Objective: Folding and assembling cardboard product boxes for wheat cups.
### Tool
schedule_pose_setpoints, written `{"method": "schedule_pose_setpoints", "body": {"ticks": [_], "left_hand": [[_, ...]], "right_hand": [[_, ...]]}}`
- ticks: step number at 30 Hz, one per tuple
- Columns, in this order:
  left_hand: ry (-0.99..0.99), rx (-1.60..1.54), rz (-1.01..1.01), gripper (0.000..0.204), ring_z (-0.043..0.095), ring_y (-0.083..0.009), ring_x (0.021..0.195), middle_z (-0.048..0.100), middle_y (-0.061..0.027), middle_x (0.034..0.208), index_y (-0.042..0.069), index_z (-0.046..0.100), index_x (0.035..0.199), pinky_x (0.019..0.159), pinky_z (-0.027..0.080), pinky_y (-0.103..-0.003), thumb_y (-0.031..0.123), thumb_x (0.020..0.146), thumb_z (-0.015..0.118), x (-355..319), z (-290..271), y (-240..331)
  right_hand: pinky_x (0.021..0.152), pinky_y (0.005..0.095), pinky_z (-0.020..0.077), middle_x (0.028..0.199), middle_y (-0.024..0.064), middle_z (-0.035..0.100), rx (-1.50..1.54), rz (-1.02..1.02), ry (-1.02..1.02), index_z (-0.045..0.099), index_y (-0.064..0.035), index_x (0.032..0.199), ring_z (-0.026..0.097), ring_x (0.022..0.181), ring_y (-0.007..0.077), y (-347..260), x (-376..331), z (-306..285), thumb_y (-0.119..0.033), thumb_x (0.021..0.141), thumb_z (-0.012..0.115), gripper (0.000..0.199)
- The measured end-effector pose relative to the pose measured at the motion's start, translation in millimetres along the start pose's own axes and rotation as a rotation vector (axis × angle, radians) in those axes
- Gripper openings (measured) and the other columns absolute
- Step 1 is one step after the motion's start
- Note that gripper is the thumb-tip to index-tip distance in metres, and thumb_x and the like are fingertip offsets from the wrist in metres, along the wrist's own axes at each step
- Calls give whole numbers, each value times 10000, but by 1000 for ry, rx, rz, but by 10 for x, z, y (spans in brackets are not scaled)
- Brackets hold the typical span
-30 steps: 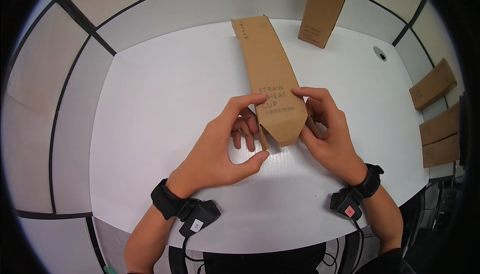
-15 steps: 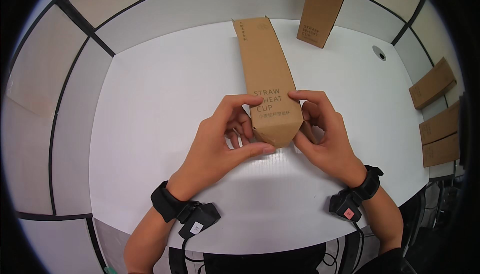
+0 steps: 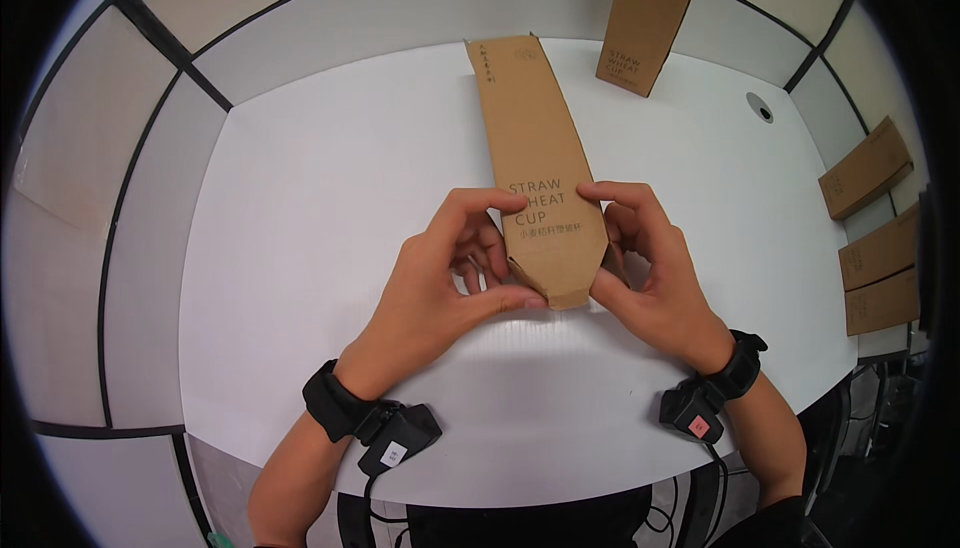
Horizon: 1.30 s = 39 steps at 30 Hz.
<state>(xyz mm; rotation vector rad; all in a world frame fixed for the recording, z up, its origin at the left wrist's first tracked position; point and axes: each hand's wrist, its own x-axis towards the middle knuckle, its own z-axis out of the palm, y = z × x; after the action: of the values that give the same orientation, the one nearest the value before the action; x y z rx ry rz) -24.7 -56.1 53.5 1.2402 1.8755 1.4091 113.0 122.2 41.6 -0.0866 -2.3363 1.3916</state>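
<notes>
A long brown cardboard box [image 3: 535,138] lies on the white table with its near end between my hands. At that end, a tapered flap [image 3: 565,278] sticks out toward me. My left hand [image 3: 455,263] grips the box's left side, index finger on the top panel and thumb at the flap's edge. On the opposite side, my right hand [image 3: 645,258] holds on with its index finger on the top edge and its thumb by the flap's right corner. The lower fingers of both hands are partly hidden beside the box. Each wrist wears a black strapped device.
A similar brown box [image 3: 645,23] stands upright at the back right of the white table [image 3: 300,218]. Several more boxes [image 3: 880,268] sit along the right edge. A round cable hole [image 3: 761,108] is at the back right corner. Low partition panels border the table.
The flap at the box's near end has swung up and outward, from folded down to nearly level with the top panel. Both hands stay in almost the same place.
</notes>
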Motion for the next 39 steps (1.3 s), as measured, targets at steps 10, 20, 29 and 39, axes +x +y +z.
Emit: {"method": "schedule_pose_setpoints", "body": {"ticks": [10, 20, 29, 39], "left_hand": [[42, 25, -3, 524, 573, -76, 741, 641, -24, 861, 70, 467, 1209, 677, 436, -225, -92, 745, 651, 0, -5, -17], [70, 25, 34, 497, 552, -71, 730, 638, -20, 909, 76, 460, 1196, 655, 433, -220, -46, 771, 686, 4, 1, -48], [110, -16, 117, 494, 544, -73, 657, 540, 3, 731, 78, 479, 1201, 570, 399, -213, -10, 748, 657, 3, 30, -62], [46, -8, 54, 449, 561, -90, 786, 622, -39, 955, 52, 457, 1233, 721, 442, -247, 25, 813, 613, -18, -28, -32]], "right_hand": [[582, 260, 353, 707, 6, 396, 97, 13, -56, 442, -62, 1314, 385, 619, 106, -16, 1, -17, -122, 826, 670, 542], [659, 281, 357, 732, 25, 374, 251, -7, -161, 382, -30, 1376, 378, 673, 143, 0, -27, -71, -175, 792, 544, 623], [661, 258, 401, 733, 7, 407, 171, 3, -115, 404, -51, 1360, 412, 659, 105, -52, -13, -22, -84, 794, 672, 627], [706, 245, 468, 682, -30, 451, 211, 81, -94, 464, -82, 1306, 472, 610, 53, -65, 4, -22, -22, 775, 761, 611]]}}
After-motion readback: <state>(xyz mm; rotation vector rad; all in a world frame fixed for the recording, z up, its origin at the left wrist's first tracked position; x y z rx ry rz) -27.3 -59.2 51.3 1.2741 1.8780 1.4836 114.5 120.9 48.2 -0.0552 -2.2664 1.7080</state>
